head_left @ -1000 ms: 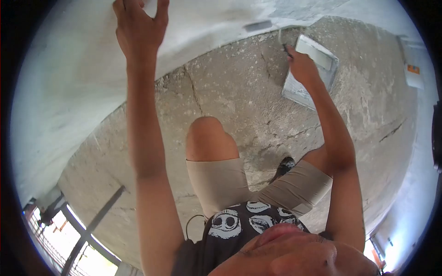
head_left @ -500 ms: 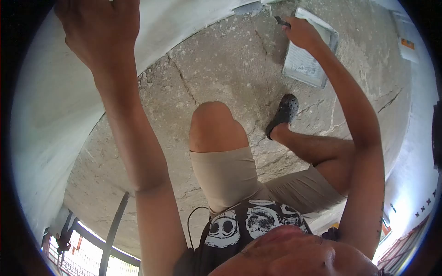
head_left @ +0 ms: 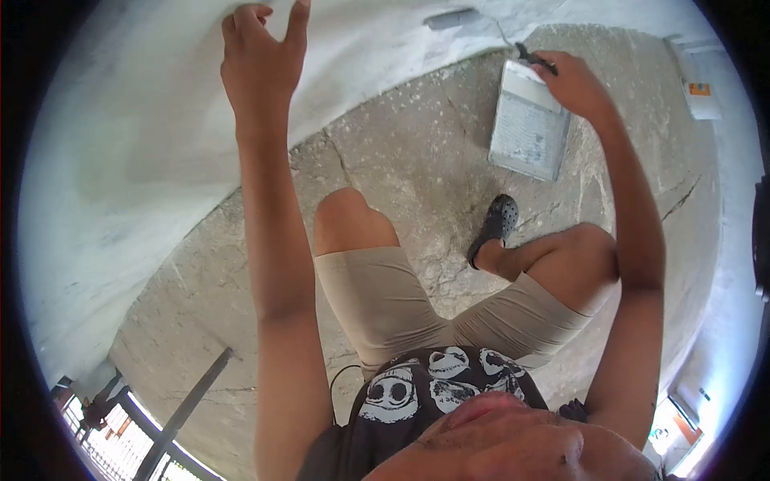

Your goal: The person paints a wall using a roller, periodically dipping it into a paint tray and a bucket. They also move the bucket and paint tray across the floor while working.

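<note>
My right hand (head_left: pixel 573 80) is closed round the dark handle of a paint roller (head_left: pixel 453 18). The roller's wire frame runs up and left from the handle, and its whitish head lies against the lower part of the white wall (head_left: pixel 136 128). Just below that hand, on the floor, is a paint tray (head_left: pixel 525 132) with white paint in it. My left hand (head_left: pixel 263 56) is raised at the upper left in front of the wall, fingers apart and thumb spread, holding nothing. Whether its fingertips touch the wall cannot be told.
The cracked concrete floor (head_left: pixel 401 168) meets the wall along a curved edge. My foot in a black clog (head_left: pixel 495 227) is below the tray. A dark pole (head_left: pixel 184 413) slants at the lower left, near a distant person (head_left: pixel 98 409). A white object with an orange label (head_left: pixel 700 98) is at right.
My left hand has moved right and its fingers now show spread. My right hand has shifted right and down in view. The roller head shows more fully, against the wall. The view has shifted.
</note>
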Motion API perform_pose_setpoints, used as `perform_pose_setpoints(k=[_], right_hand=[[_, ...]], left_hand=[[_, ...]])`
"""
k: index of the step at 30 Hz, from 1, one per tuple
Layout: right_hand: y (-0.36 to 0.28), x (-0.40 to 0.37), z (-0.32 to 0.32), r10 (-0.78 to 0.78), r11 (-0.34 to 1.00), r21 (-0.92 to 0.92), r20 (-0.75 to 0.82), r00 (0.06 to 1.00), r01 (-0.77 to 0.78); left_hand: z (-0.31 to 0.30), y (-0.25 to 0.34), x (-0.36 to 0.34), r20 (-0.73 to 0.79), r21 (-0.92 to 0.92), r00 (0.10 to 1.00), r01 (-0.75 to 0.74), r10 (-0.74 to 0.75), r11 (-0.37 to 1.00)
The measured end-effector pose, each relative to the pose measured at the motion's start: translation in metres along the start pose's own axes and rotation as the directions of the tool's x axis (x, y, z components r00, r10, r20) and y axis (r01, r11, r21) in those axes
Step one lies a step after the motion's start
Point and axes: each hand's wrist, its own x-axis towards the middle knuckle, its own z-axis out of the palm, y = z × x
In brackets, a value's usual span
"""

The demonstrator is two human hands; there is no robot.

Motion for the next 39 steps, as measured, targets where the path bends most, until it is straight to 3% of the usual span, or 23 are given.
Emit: perform_pose_setpoints(k=[3,4,10,13,14,16,19,22,24,26,28,29,30,31,32,33,34,35,36,37,38,39], right_hand=[[0.001,0.008,0.04,0.029,0.999,0.024,0.086,0.996,-0.031],[0.017,0.013,0.074,-0.031,0.999,0.033,-0.062,0.998,0.033],[-0.017,-0.002,-0.005,0.079,0.991,0.104,0.078,0.994,-0.086],[-0.003,0.003,0.045,0.033,0.997,0.076,-0.025,0.999,-0.031],[0.01,0.006,0.08,-0.084,0.995,-0.061,-0.158,0.984,0.075],[-0.012,0.007,0.037,0.08,0.996,0.023,0.104,0.991,-0.083],[-0.008,0.002,0.001,0.014,0.992,0.125,-0.02,1.0,-0.012],[-0.001,0.015,0.034,0.07,0.994,0.08,0.101,0.992,-0.078],[-0.003,0.025,0.051,0.126,0.991,0.03,0.146,0.981,-0.132],[0.0,0.038,0.056,0.081,0.996,0.007,0.296,0.952,-0.087],[0.025,0.052,0.072,-0.054,0.998,-0.002,0.195,0.979,0.056],[0.044,0.063,0.077,-0.166,0.986,0.046,0.163,0.973,0.161],[0.037,0.059,0.046,-0.09,0.995,0.072,0.249,0.964,0.074],[0.043,0.06,0.029,-0.087,0.993,0.095,0.244,0.966,0.066],[0.05,0.058,0.017,-0.124,0.988,0.11,0.191,0.974,0.104],[0.047,0.053,-0.015,-0.043,0.971,0.232,0.423,0.905,-0.062],[0.055,0.047,-0.029,-0.045,0.953,0.287,0.44,0.897,-0.093],[0.065,0.034,-0.034,-0.048,0.934,0.336,0.454,0.89,-0.121],[0.084,0.024,-0.015,-0.145,0.944,0.331,0.393,0.908,0.007],[0.079,-0.011,-0.045,-0.069,0.913,0.4,0.346,0.936,-0.081],[0.075,-0.048,-0.055,-0.014,0.916,0.396,0.18,0.984,-0.06],[0.049,-0.096,-0.123,0.209,0.738,0.583,0.282,0.936,-0.34]], left_hand=[[-0.033,0.008,0.003,-0.032,0.022,0.999,-0.026,0.027,0.999],[-0.04,0.008,0.005,-0.04,0.019,0.998,-0.046,0.047,0.999],[-0.044,-0.006,-0.005,0.038,0.086,0.994,0.097,-0.1,0.992],[-0.034,-0.013,-0.015,0.063,0.089,0.994,0.089,-0.095,0.992],[-0.032,-0.01,-0.015,0.063,0.066,0.995,0.076,-0.08,0.995],[-0.035,0.004,-0.013,0.052,0.01,0.997,0.049,-0.049,0.999],[-0.043,0.008,-0.007,0.032,-0.034,0.999,0.016,-0.015,0.999],[-0.039,0.015,0.004,0.007,-0.038,0.999,-0.049,0.05,0.998],[-0.028,0.025,0.005,0.044,-0.145,0.999,-0.014,0.021,0.989],[-0.015,0.045,-0.001,0.104,-0.256,0.994,0.047,-0.021,0.965],[0.015,0.059,-0.004,0.218,-0.407,0.972,0.006,0.091,0.913],[0.029,0.062,-0.003,0.391,-0.383,0.912,0.04,0.122,0.923],[0.05,0.066,0.0,0.559,-0.407,0.812,0.09,0.17,0.909],[0.071,0.072,0.001,0.796,-0.291,0.595,0.218,0.109,0.932],[0.099,0.072,-0.004,0.923,-0.265,0.345,0.253,0.169,0.931],[0.111,0.09,-0.011,0.953,-0.295,0.18,0.377,0.243,0.878],[0.123,0.121,-0.015,0.989,-0.142,0.021,0.44,0.147,0.887],[0.142,0.142,-0.025,0.976,-0.119,-0.105,0.488,0.193,0.865],[0.129,0.187,-0.026,0.971,-0.074,-0.134,0.621,0.198,0.78],[0.106,0.24,-0.031,0.967,-0.024,-0.155,0.736,0.203,0.677],[0.078,0.288,-0.03,0.962,0.002,-0.166,0.796,0.215,0.605],[0.049,0.331,-0.029,0.957,0.031,-0.175,0.852,0.229,0.522]])
